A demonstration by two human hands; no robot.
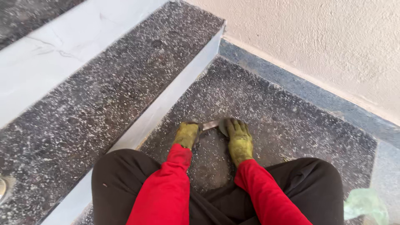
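Note:
I squat on a dark speckled stone stair tread (291,121), knees in black trousers, arms in red sleeves. Both hands wear yellow-green gloves. My left hand (186,135) grips one end of a narrow metal scraper blade (210,124) pressed flat on the tread. My right hand (239,139) holds the blade's other end, fingers curled over it. The stone around the blade is spattered with white specks; a patch just below my hands looks darker and cleaner.
A higher speckled step (104,96) with a pale riser (166,104) rises on the left. A rough cream wall (333,46) with a grey stone skirting (316,93) runs on the right. A green plastic bag (366,204) lies at the lower right.

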